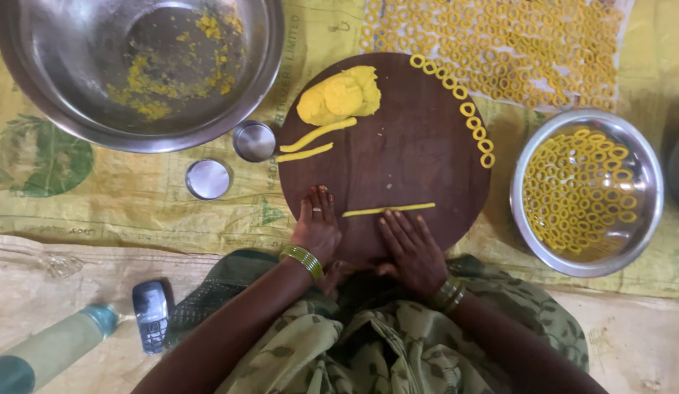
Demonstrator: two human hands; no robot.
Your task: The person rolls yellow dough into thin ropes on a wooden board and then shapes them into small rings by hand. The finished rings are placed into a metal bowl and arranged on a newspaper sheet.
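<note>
A thin yellow dough rope [389, 210] lies on the round wooden board [398, 164], its long axis running left to right across the near part of the board. It sits just beyond the fingertips of the right hand [411, 250], which lies flat and open on the board, palm down, holding nothing; the fingertips appear to touch the rope's near edge, though contact is hard to confirm. The left hand [316, 226] also rests flat and open on the board, a little to the left of the rope's end, apart from it and empty. The right hand is the nearer.

Two shorter ropes [314, 142] and a dough lump [341, 95] lie farther off. The palms' undersides are hidden, and the wrists are partly covered by bangles and cloth.
</note>
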